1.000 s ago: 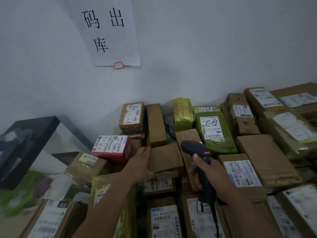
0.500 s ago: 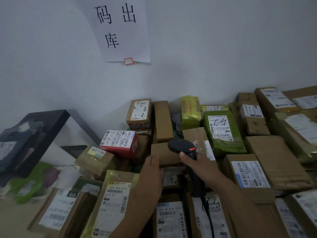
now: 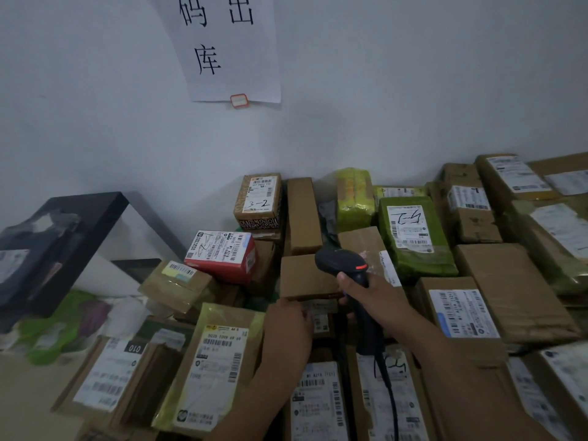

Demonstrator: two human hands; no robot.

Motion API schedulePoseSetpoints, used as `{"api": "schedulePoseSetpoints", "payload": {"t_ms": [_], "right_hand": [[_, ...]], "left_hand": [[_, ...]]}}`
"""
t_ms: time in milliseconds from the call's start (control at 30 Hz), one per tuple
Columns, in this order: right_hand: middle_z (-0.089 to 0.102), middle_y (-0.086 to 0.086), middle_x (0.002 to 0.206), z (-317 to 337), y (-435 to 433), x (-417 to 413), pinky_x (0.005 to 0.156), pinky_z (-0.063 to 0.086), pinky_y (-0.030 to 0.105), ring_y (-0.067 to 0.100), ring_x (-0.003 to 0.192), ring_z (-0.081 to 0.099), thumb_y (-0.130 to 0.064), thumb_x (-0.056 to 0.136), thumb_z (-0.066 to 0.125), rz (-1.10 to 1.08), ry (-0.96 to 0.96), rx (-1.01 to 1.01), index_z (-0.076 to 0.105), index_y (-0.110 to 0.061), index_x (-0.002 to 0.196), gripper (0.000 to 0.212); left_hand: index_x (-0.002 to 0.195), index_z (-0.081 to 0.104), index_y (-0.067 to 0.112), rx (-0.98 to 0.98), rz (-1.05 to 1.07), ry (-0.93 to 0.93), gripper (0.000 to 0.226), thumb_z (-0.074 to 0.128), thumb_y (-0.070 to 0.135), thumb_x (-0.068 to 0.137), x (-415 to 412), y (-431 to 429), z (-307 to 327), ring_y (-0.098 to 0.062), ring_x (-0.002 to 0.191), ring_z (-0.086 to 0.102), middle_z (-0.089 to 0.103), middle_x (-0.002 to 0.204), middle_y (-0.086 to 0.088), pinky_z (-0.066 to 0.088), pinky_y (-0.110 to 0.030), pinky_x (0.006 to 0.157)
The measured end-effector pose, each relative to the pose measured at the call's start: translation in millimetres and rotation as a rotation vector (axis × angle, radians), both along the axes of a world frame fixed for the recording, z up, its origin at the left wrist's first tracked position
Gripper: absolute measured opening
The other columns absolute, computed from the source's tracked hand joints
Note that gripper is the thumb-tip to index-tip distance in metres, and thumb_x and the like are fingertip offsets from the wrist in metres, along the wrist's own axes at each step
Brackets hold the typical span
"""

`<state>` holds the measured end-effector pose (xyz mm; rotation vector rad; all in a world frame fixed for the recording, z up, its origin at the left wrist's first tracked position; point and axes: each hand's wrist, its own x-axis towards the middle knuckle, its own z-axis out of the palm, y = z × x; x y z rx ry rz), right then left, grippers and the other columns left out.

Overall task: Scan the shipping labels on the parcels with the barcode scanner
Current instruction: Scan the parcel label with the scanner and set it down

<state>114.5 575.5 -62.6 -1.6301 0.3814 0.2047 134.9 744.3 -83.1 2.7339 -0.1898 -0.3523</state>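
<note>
Black pistol-shaped barcode scanner, red strip on head, in right hand

"码出库" on the wall sheet, "3-2" on a box label, "010" on a lower-left label

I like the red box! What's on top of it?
A white shipping label with barcodes and black pen marks covers most of the red box. The cardboard under the label is hidden.
</note>
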Motion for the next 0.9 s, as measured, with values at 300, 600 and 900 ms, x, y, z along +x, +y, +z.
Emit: {"api": "schedulePoseSetpoints", "payload": {"t_ms": [300, 600, 900], "right_hand": [[0.07, 0.002, 0.095, -1.4, 0.5, 2.3, 0.069, 0.06, 0.033, 0.016, 0.086, 0.07, -0.053, 0.086, 0.061, 0.016, 0.005, -0.04, 0.062, -0.029, 0.101, 0.028], [0.071, 0.001, 0.087, 7.3, 2.2, 2.4, 0.051, 0.048, 0.014, 0.005, 0.071, 0.068, -0.055, 0.088, 0.058, 0.025, 0.01, -0.071, 0.062, -0.029, 0.096, 0.027], [0.069, -0.002, 0.079, 0.2, 2.3, 0.7, 0.057, 0.052, 0.021, 0.004, 0.064, 0.067, -0.052, 0.087, 0.06, 0.028, -0.015, -0.064, 0.062, -0.029, 0.093, 0.023]], "left_hand": [[0.155, 0.007, 0.006, -0.163, 0.045, 0.219, 0.094, 0.068, 0.035, 0.09, -1.7, 10.0, -39.7, -0.026, 0.142, 0.026, 0.016, 0.156, -0.012, 0.027, -0.031, 0.114], [0.151, 0.011, 0.003, -0.22, 0.076, 0.243, 0.101, 0.08, 0.021, 0.08, 24.2, 16.6, -46.1, -0.02, 0.141, 0.032, 0.022, 0.156, -0.008, 0.029, -0.022, 0.108], [0.136, 0.043, 0.015, -0.202, -0.039, 0.194, 0.073, 0.083, 0.028, 0.076, 24.1, 29.4, -46.7, -0.02, 0.128, 0.047, 0.045, 0.14, -0.004, 0.041, -0.032, 0.105]]}}
